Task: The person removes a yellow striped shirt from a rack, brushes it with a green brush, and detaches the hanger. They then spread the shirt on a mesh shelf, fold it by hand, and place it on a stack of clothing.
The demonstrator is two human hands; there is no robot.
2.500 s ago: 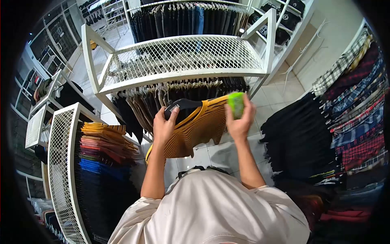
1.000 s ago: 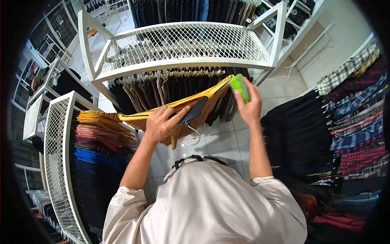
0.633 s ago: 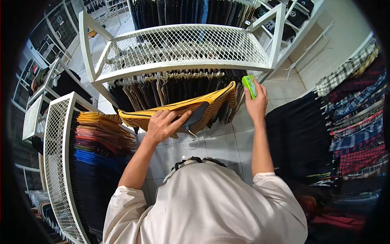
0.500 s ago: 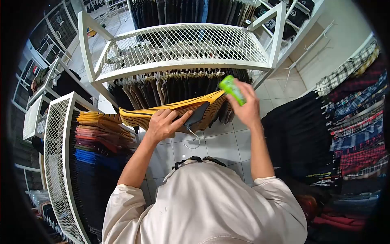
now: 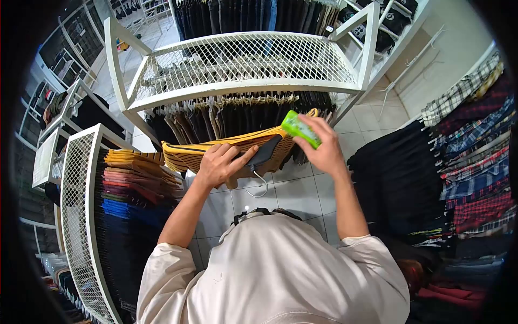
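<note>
A yellow garment with black stripes (image 5: 210,150) hangs in front of me on a dark hanger (image 5: 264,154). The hanger's metal hook (image 5: 263,186) points down toward my body. My left hand (image 5: 220,164) is closed on the garment and hanger at the neckline, its index finger along the hanger. In my right hand (image 5: 326,148) is a bright green, block-shaped item with a pale label (image 5: 300,129), whose exact kind I cannot tell. It overlaps the garment's right shoulder end in this view.
A white mesh-topped rack (image 5: 243,59) with hanging trousers (image 5: 226,116) stands ahead. On the left, another mesh rack (image 5: 81,200) carries yellow, red, blue and dark clothes (image 5: 132,189). Dark garments (image 5: 399,178) and plaid shirts (image 5: 475,183) hang at right. White floor tiles (image 5: 297,194) lie below.
My right hand has moved slightly left and down with the green item. The garment's right end now shows beyond it. My left hand keeps its hold, shifted very little.
</note>
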